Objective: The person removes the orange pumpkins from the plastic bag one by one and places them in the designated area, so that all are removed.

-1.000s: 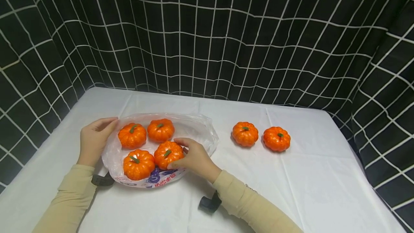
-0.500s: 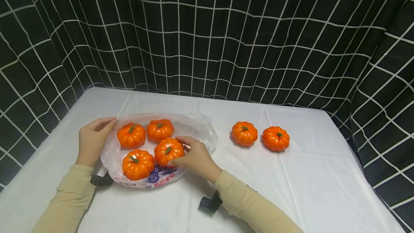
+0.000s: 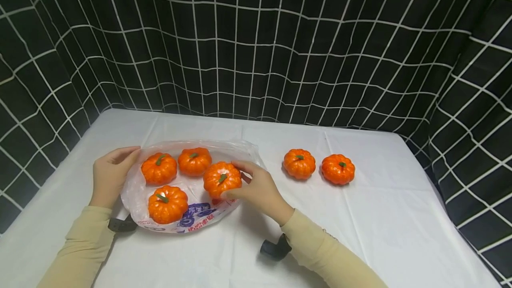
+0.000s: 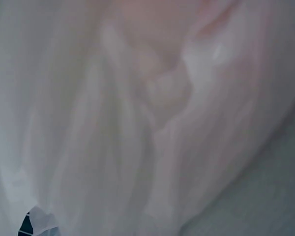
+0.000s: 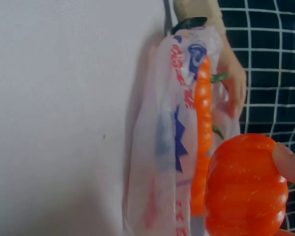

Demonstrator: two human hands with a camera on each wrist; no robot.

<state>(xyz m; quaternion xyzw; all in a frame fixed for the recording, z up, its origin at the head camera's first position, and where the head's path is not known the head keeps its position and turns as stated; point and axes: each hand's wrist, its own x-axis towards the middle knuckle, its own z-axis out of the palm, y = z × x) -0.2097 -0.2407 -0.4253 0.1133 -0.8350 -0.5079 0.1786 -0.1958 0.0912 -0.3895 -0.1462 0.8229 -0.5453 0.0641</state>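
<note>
A thin, whitish plastic bag (image 3: 196, 221) with blue and red print lies spread wide in the head view. Three small orange pumpkins with green stems sit in it, one at the front (image 3: 168, 210). My left hand (image 3: 111, 177) pinches the bag's left edge between thumb and fingers. My right hand (image 3: 262, 190) holds a fourth pumpkin (image 3: 221, 181) by its right side, over the right half of the bag. In the right wrist view this pumpkin (image 5: 246, 187) shows raised beside the bag (image 5: 155, 147). Blurred bag plastic (image 4: 113, 147) fills most of the left wrist view.
Two more pumpkins, one nearer (image 3: 299, 163) and one farther right (image 3: 338, 170), rest on the white tablecloth (image 3: 380, 208). Black curtain with a white grid (image 3: 256, 48) surrounds the table's back and sides. Dark wrist mounts, such as the right one (image 3: 275, 249), hang below both wrists.
My right hand has lifted its pumpkin and shifted it to the right, away from the others in the bag. My left hand keeps its place at the bag's edge.
</note>
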